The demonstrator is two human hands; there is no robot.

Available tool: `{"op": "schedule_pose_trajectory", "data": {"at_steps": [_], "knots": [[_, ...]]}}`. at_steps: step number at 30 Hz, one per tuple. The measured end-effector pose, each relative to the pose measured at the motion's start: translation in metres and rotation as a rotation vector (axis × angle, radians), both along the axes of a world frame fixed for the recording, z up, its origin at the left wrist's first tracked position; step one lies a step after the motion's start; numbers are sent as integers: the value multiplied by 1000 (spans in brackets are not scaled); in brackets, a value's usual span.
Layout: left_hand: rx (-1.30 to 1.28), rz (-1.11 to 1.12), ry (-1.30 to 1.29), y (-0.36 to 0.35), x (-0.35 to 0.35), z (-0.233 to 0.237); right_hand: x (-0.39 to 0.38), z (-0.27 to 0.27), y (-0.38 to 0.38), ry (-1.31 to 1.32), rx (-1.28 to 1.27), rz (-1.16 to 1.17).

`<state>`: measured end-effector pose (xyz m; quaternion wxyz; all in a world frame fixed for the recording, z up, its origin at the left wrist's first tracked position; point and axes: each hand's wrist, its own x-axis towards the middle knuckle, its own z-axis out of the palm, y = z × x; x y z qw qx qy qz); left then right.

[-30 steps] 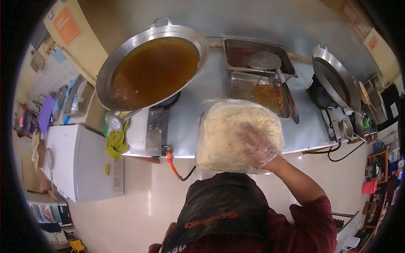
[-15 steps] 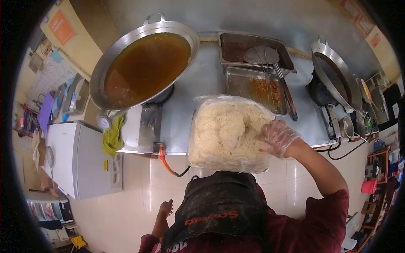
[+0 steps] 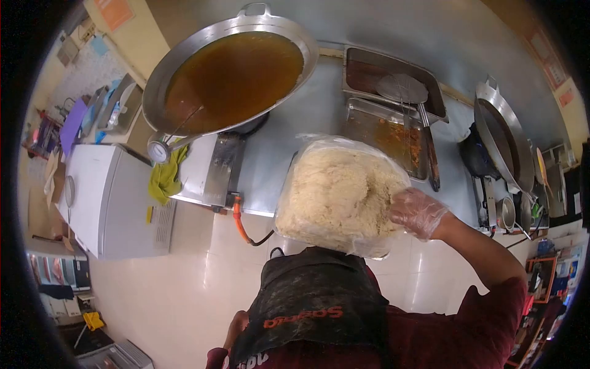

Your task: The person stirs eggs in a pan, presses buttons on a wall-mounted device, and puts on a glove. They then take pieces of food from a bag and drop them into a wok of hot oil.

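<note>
A plastic-lined tray heaped with pale crumb-like food (image 3: 332,190) stands at the counter's front edge, close to the dark apron. My right hand (image 3: 419,213), in a clear plastic glove, is at the right side of the heap, fingers bent against the crumbs; whether anything is between them is hidden. My left hand (image 3: 238,321) hangs low beside the apron, mostly hidden, its fingers not made out. It touches nothing that I can see on the counter.
A large pan of brown liquid (image 3: 236,80) with a dial thermometer (image 3: 159,151) stands at upper left. Behind the heap are metal trays (image 3: 369,123) and a strainer (image 3: 402,89). Another wok (image 3: 501,135) is at right. An orange hose (image 3: 238,221) hangs at the front edge.
The whole view has shifted and turned slightly. My left hand has drawn in toward the apron and is more hidden. My right hand remains at the heap's right side.
</note>
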<state>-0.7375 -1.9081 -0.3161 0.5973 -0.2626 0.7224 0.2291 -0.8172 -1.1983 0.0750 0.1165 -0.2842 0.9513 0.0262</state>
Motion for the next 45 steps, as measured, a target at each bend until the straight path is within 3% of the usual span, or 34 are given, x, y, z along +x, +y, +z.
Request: {"op": "schedule_pose_trajectory", "data": {"at_steps": [6, 9, 12, 15, 16, 17, 19, 21, 24, 27, 30, 36, 37, 39, 41, 45], "knots": [[0, 37, 32, 11, 4, 6, -18, 20, -14, -88, 199, 3], [7, 32, 66, 20, -11, 6, -27, 19, -12, -34, 414, 8], [11, 39, 108, 31, -32, 8, -35, 63, -8, 42, -117, -206], [-10, 78, 89, 44, -53, 20, -54, 102, -34, -374, -178, -786], [86, -61, 282, 47, -52, 34, -59, 86, -27, -361, -225, -798], [184, -198, 472, 59, -47, 78, -67, 52, -16, -348, -270, -808], [210, -250, 553, 69, -58, 103, -73, 11, -12, -285, -347, -858], [70, -75, 339, 73, -79, 80, -69, -10, -20, -192, -422, -946], [50, -14, 220, 49, -85, 20, -52, -34, -30, -74, -599, -1098], [38, -126, 120, 45, -85, 13, -51, 3, -60, -182, -499, -1158], [35, -152, 104, 34, -84, 4, -52, -9, -44, -286, -732, -1151], [5, -82, 25, 20, -88, -24, -40, -52, -48, 297, -345, -952], [7, -84, 17, 16, -88, -28, -42, -51, -51, 251, -288, -1031], [313, 33, 352, 3, -71, 2, -51, -36, -59, 160, -170, -1182], [448, 121, 493, 0, -68, 12, -54, -46, -48, 199, -133, -1176], [357, 122, 389, -9, -81, -21, -55, -28, -29, 73, -264, -1036]]}}
